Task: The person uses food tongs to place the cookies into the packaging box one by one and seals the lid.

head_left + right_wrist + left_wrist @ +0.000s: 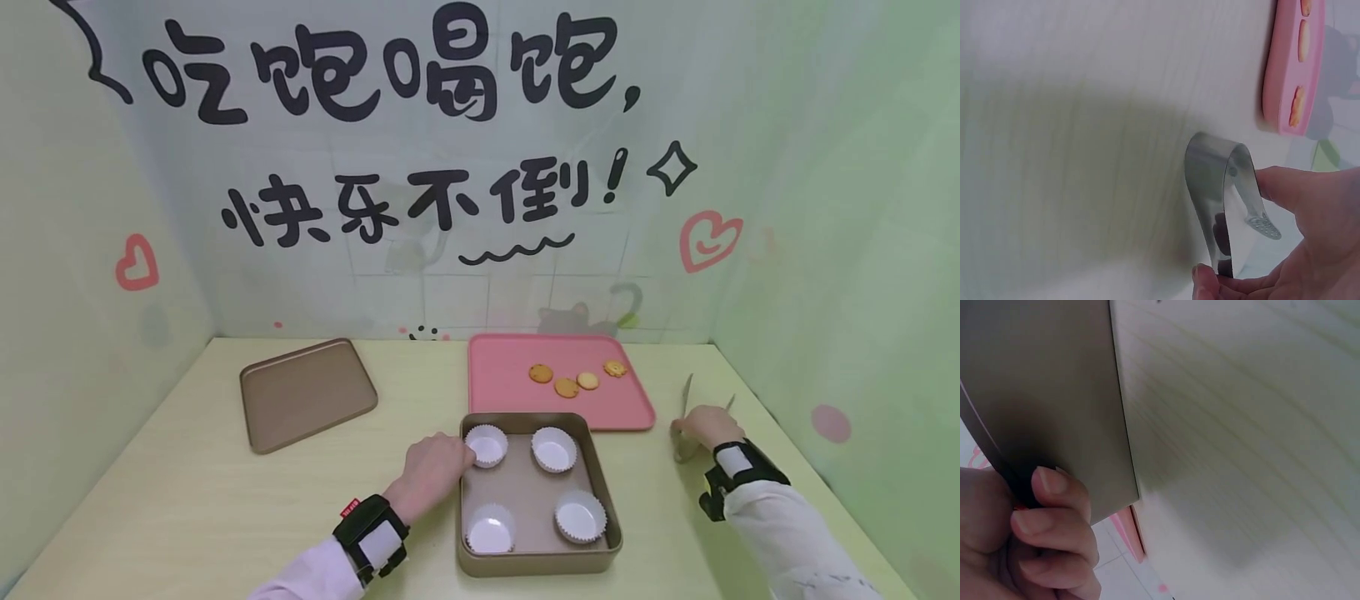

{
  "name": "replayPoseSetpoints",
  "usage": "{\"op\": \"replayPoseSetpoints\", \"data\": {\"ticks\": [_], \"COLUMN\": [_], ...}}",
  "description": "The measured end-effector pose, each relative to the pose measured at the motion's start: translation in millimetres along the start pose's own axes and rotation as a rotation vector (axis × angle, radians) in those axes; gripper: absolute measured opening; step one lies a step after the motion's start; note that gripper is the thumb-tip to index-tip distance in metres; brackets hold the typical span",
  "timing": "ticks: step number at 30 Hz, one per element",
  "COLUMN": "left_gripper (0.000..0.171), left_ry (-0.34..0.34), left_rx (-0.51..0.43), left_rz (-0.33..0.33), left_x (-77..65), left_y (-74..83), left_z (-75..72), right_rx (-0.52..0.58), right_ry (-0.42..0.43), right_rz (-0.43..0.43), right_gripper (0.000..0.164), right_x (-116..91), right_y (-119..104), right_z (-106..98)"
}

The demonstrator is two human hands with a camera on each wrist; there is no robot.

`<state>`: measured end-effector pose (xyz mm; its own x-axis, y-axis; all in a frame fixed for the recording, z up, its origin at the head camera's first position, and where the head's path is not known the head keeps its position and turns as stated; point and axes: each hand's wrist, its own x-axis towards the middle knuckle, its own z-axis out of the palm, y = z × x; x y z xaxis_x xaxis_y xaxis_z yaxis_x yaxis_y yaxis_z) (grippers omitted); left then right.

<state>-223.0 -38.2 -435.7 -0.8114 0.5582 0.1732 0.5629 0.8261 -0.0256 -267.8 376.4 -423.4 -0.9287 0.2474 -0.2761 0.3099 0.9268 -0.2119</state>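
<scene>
My left hand (435, 471) is at the left wall of a deep brown baking pan (540, 565), pinching its rim near the back corner. In the left wrist view its curled fingers (1054, 525) lie against the pan's outer side. Several white paper cupcake liners (554, 450) stand inside the pan, spread toward its corners. Over on the right, my right hand (711, 427) holds metal tongs (1207, 169) by their two arms. The tongs' bend points back toward me, their tips apart with nothing between them; one tip is perforated.
Behind the pan lies a pink tray (498, 375) carrying several cookies (567, 387). A shallow brown baking tray (307, 396) rests at the back left. Printed cloth walls (840, 292) enclose the table at the back and sides.
</scene>
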Motion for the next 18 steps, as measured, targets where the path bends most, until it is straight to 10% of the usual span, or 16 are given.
{"op": "replayPoseSetpoints", "data": {"ticks": [18], "left_gripper": [0.028], "left_ry": [0.025], "left_rx": [-0.042], "left_rz": [-0.017], "left_x": [-1.1], "left_y": [-0.2], "left_z": [0.8], "right_rx": [0.155], "right_ry": [0.235], "right_rz": [-0.114], "right_gripper": [0.035], "right_x": [-13.8], "right_y": [14.8], "right_z": [-16.8]}}
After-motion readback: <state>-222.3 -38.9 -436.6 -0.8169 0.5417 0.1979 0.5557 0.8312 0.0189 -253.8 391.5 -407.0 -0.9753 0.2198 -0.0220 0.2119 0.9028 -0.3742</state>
